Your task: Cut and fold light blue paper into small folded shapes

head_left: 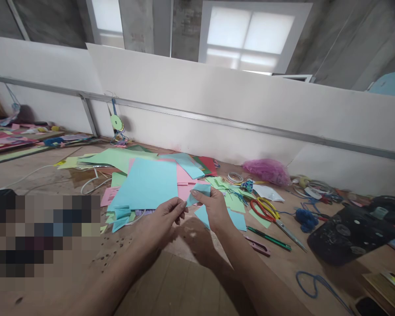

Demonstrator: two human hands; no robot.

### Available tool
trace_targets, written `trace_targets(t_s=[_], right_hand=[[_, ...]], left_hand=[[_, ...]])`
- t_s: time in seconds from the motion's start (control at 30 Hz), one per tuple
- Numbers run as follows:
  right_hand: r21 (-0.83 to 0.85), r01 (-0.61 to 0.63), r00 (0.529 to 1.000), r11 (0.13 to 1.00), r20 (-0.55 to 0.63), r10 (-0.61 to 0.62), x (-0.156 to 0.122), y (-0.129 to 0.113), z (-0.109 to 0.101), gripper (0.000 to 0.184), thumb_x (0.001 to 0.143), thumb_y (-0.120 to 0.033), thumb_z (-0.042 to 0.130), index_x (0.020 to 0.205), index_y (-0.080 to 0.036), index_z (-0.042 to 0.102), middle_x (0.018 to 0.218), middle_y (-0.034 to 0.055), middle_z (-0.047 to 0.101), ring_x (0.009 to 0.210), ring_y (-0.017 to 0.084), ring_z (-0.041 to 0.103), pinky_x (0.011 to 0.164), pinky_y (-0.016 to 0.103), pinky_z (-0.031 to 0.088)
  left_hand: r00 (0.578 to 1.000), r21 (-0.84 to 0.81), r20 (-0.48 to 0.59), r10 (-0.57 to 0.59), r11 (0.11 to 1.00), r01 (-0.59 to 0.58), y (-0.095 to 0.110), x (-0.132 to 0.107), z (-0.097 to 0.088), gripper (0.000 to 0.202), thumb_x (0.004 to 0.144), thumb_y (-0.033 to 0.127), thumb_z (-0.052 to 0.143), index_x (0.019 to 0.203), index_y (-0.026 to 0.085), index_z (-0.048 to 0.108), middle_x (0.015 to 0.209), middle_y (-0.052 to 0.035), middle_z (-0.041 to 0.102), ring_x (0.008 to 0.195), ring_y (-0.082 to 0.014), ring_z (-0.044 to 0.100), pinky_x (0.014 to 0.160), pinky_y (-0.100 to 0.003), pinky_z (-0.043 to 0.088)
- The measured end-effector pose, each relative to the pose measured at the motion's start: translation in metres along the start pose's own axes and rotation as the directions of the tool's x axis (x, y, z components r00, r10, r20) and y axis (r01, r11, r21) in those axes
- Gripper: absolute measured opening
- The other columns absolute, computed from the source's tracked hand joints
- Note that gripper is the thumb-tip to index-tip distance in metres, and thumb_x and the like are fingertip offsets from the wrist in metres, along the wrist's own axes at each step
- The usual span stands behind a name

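A small piece of blue paper [202, 189] is held up between my two hands over the table. My right hand [213, 206] grips it with the thumb across its face. The fingers of my left hand [169, 215] pinch its lower left corner. Behind my hands lies a large light-blue sheet [153, 184] on top of pink and green papers. More blue paper [237, 219] rests on the table beneath my right hand. Folded blue paper strips [120, 217] lie left of my left hand.
To the right are scissors [276, 219] with red and yellow handles, a green pen-like tool [270, 239] and a pink cutter-like tool [258, 246]. Farther right stand a dark container [349, 235] and blue yarn [306, 219]. A pink plastic bag [268, 171] sits against the white wall panel [191, 136].
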State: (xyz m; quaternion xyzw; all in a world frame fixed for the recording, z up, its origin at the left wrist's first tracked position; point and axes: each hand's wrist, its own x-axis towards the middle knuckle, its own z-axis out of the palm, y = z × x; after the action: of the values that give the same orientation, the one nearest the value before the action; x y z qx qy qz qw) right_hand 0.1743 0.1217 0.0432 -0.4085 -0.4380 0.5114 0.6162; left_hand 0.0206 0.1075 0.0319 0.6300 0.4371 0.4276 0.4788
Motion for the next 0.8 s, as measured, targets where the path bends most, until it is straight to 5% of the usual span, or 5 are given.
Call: trace_targets(t_s=[0.2, 0.47, 0.8], right_hand=[[-0.036, 0.032, 0.998, 0.999, 0.062, -0.03, -0.006, 0.006, 0.006, 0.019, 0.066, -0.032, 0.076, 0.069, -0.016, 0.067, 0.062, -0.0009, 0.061, 0.061, 0.013, 0.051, 0.061, 0.027, 0.04], [0.072, -0.04, 0.981, 0.997, 0.192, 0.025, -0.01, 0.008, 0.011, 0.019, 0.062, -0.031, 0.079, 0.071, -0.017, 0.07, 0.065, -0.0013, 0.063, 0.064, 0.015, 0.055, 0.066, 0.03, 0.043], [0.078, 0.108, 0.984, 0.991, -0.148, -0.095, 0.015, -0.009, -0.02, 0.022, 0.061, -0.035, 0.08, 0.069, -0.018, 0.068, 0.062, -0.0018, 0.06, 0.055, 0.011, 0.047, 0.057, 0.026, 0.037]], left_hand=[[0.999, 0.014, -0.037, 0.039, 0.999, -0.039, 0.011, -0.003, 0.003, 0.033, 0.082, 0.05, 0.056, 0.066, 0.021, 0.056, 0.061, 0.003, 0.053, 0.059, -0.0147, 0.049, 0.058, -0.025, 0.039], [0.999, 0.003, -0.004, 0.038, 0.999, -0.038, 0.0, 0.001, -0.002, 0.03, 0.082, 0.045, 0.058, 0.065, 0.02, 0.055, 0.057, 0.0036, 0.05, 0.056, -0.0136, 0.046, 0.057, -0.024, 0.036], [1.0, -0.031, -0.015, 0.018, 0.999, -0.019, -0.006, 0.003, -0.005, 0.035, 0.079, 0.05, 0.061, 0.061, 0.02, 0.055, 0.055, 0.0025, 0.051, 0.054, -0.0135, 0.047, 0.052, -0.025, 0.038]])
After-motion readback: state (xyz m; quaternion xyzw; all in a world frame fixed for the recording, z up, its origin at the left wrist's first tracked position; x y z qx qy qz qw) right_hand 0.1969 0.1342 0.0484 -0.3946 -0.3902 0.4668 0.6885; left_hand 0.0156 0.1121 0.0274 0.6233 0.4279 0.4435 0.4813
